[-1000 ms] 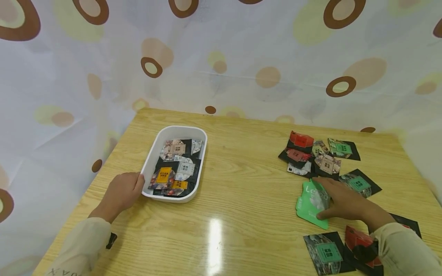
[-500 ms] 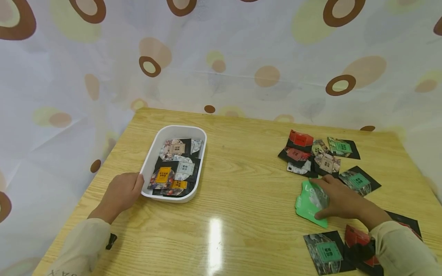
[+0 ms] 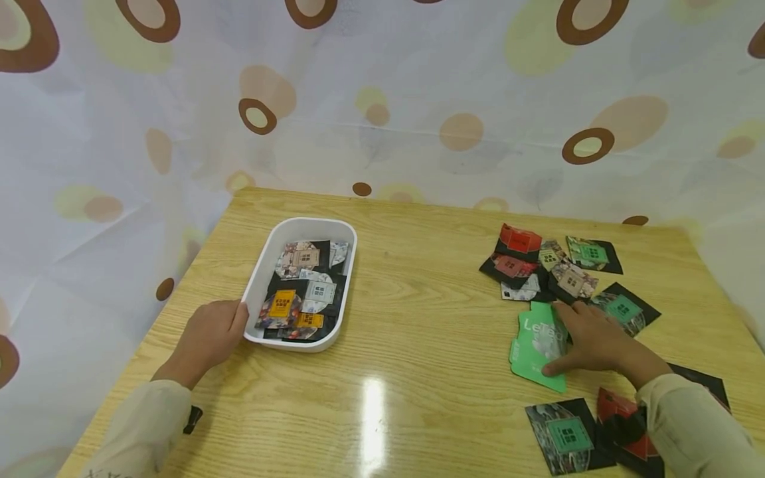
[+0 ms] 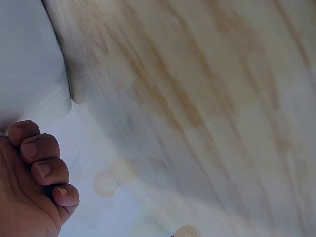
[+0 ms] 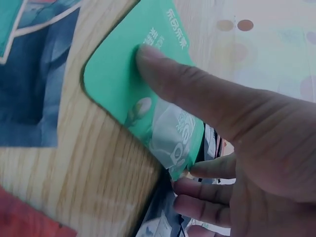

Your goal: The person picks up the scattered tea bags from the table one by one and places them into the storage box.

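Observation:
At the left, my left hand (image 3: 210, 333) grips the near-left rim of a white plastic tub (image 3: 266, 257). In the left wrist view its fingers (image 4: 43, 170) are curled beside the tub's wall (image 4: 34, 59). Several tea-bag-like sachets (image 3: 320, 293) with coloured labels lie inside the tub. Across the table my right hand (image 3: 597, 340) spans a flat green packet (image 3: 532, 355) with white lettering and a clear window. Its thumb (image 5: 153, 61) presses on the packet's face, while the other fingers bend at its far edge, against dark sachets there.
Behind the green packet lies a loose heap of sachets, among them a red one (image 3: 518, 242) and a green-labelled one (image 3: 593, 253). Another sachet (image 3: 624, 309) lies by the right knuckles. Nearer the front are a green-labelled sachet (image 3: 562, 435) and a red one (image 3: 624, 411). A patterned cloth (image 3: 412, 86) hangs behind the table.
The right hand and the green packet have shifted slightly away from the person. The pink-beige sachet behind them has turned and slid a little right. The left hand stays at the tub.

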### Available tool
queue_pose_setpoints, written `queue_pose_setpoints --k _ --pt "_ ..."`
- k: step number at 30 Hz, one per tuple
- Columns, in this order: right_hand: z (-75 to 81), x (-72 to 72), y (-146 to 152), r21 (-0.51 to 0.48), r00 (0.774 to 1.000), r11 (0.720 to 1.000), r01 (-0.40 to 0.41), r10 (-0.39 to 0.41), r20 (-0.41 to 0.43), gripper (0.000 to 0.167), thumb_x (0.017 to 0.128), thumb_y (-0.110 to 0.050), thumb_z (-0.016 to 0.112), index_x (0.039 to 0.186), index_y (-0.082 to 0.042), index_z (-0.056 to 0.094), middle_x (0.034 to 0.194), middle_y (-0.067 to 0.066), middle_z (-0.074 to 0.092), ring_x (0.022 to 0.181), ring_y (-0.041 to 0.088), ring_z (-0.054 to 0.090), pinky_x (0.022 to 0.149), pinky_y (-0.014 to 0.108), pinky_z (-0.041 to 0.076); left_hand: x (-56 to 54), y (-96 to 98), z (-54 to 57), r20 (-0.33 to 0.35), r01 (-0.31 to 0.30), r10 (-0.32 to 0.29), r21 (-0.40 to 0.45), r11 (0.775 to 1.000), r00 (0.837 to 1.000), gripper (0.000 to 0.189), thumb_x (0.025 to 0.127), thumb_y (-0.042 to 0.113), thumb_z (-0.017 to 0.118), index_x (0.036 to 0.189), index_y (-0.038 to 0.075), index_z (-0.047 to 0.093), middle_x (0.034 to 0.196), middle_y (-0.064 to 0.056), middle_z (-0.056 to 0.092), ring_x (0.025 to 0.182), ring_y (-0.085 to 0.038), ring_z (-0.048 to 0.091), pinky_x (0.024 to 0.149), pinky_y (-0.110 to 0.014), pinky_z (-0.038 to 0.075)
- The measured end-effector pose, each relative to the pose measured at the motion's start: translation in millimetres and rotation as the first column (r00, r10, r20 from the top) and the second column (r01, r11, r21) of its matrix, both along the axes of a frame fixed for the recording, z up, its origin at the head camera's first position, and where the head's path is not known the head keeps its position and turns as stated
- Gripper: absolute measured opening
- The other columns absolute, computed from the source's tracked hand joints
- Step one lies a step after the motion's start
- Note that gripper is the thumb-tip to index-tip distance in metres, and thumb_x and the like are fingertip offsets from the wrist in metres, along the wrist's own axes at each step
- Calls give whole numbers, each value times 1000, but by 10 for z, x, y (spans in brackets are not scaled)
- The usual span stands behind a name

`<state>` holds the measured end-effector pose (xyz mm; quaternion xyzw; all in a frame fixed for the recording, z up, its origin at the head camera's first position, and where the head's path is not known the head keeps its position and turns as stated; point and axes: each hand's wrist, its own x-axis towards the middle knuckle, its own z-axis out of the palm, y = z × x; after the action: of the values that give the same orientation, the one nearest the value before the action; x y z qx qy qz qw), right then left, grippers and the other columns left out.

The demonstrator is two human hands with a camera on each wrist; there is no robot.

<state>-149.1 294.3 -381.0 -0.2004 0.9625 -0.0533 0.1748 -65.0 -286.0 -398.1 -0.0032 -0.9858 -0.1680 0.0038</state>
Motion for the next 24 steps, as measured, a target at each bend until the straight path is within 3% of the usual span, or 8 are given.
queue_pose_setpoints --k 3,7,9,11,14,19,21,24 --pt "20 -28 -22 -12 999 1000 -2 3 50 122 60 -57 89 143 14 34 137 42 45 121 62 46 90 78 35 3 -6 -9 5 -2 2 11 1000 1000 44 105 20 33 87 0 68 69 -8 62 61 -19 46 60 -33 37" --pt "49 -30 -38 -86 987 995 43 -28 159 118 66 -49 89 140 20 29 134 42 47 118 57 52 92 68 44 2 -10 -20 6 1 -1 16 1000 1000 44 105 20 32 81 3 65 61 -4 53 58 -17 43 57 -31 35" --pt "52 -27 -32 -166 970 981 104 -64 233 94 73 -42 86 127 19 41 112 35 58 98 44 61 80 51 52 -4 -11 -14 0 1 -1 12 1000 1000 45 105 20 32 83 2 66 63 -6 56 58 -18 44 58 -32 36" --pt "50 -21 -16 -237 951 957 168 -94 296 63 81 -36 81 109 11 51 89 20 58 78 27 57 67 38 49 -5 -8 -6 -6 -3 3 6 1000 1000 45 105 20 32 88 0 69 69 -8 63 61 -19 47 59 -33 38" --pt "38 -26 21 -367 908 899 238 -73 412 32 93 -28 68 88 -1 52 77 0 50 68 9 47 59 27 41 -9 -4 2 -9 -8 8 -1 1000 1000 45 104 19 33 93 -1 71 79 -12 69 64 -20 50 61 -34 39" --pt "96 -66 -40 -558 813 769 311 89 575 23 105 -21 50 95 -1 52 85 0 67 77 9 65 72 31 58 -9 3 -3 -6 -10 10 -1 1000 1000 44 104 19 34 90 0 70 81 -13 70 64 -20 50 61 -33 40" --pt "157 -90 -173 -612 799 722 324 137 585 21 105 -21 49 95 -3 51 83 -2 67 74 11 67 72 33 59 -7 5 -4 -9 -11 11 -4 1000 1000 44 104 19 34 92 -1 71 83 -14 72 65 -20 51 62 -34 41" --pt "270 -147 -491 -661 808 679 320 169 564 19 104 -23 52 95 -5 52 82 -4 67 74 11 67 74 33 59 -1 5 -7 -9 -16 16 -6 1000 1000 44 104 20 33 91 0 71 82 -14 71 65 -20 51 62 -35 41"
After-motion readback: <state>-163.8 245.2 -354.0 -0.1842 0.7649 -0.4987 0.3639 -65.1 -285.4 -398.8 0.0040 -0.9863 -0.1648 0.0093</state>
